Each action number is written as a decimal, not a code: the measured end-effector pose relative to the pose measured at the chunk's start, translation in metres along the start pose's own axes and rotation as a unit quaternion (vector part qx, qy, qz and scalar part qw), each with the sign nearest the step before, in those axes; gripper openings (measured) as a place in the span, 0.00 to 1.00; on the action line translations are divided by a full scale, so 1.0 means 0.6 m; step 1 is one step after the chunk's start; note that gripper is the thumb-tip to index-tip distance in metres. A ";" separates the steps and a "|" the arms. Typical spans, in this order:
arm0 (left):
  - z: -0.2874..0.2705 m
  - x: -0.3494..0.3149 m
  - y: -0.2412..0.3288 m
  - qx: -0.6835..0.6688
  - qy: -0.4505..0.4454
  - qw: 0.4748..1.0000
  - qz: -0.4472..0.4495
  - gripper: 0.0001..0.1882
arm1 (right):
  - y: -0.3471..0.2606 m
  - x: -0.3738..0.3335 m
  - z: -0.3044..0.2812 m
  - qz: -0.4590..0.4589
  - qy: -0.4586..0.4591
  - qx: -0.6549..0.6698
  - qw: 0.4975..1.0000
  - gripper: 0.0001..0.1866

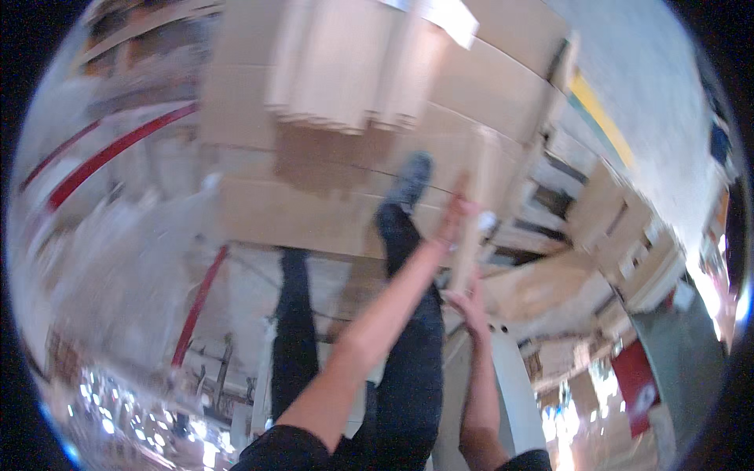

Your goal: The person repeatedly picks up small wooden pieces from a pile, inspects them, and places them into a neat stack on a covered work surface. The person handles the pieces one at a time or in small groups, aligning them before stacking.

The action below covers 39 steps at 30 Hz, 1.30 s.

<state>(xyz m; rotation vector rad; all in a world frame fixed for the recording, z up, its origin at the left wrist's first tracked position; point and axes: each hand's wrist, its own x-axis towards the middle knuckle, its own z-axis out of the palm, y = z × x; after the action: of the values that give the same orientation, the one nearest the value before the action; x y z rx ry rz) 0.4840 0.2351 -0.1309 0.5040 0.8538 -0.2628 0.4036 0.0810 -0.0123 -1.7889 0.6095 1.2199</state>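
Note:
A long, narrow, pale wooden board stretches away from me, right of my raised leg. My left hand is on the board's left side, partway along, its fingers pointing forward. At the near end, my right hand grips the board from below and the right. Motion blurs both hands, so the single fingers are hard to make out. Ahead and to the left lies a stack of similar pale boards, their near ends roughly lined up. Flat brown cardboard spreads beneath that stack.
My grey shoe rests on the cardboard. Red bars and crumpled translucent plastic sheeting are on the left. Cardboard boxes and wooden pallet slats lie to the right, near a yellow floor stripe.

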 end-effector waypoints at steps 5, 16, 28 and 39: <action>0.139 -0.294 0.214 -0.038 -0.199 0.968 0.149 0.62 | -0.157 -0.293 0.025 -0.128 0.060 -0.105 0.984 0.60; -0.334 -0.955 0.520 -0.120 0.043 0.894 0.430 0.34 | -0.385 -0.677 0.618 -0.487 -0.233 -0.359 0.761 0.65; -0.603 -1.157 0.815 -0.379 0.183 0.728 0.541 0.27 | -0.611 -0.766 0.955 -0.635 -0.189 -0.411 0.626 0.35; -0.630 -0.943 0.994 -0.313 0.321 0.724 0.524 0.26 | -0.850 -0.439 1.167 -0.415 -0.367 -0.461 0.693 0.37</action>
<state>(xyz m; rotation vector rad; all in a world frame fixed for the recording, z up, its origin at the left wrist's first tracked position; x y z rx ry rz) 0.1271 0.9537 0.2873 0.3569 1.1131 1.3018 0.3481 0.9224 0.3172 -1.6738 -1.3857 1.4509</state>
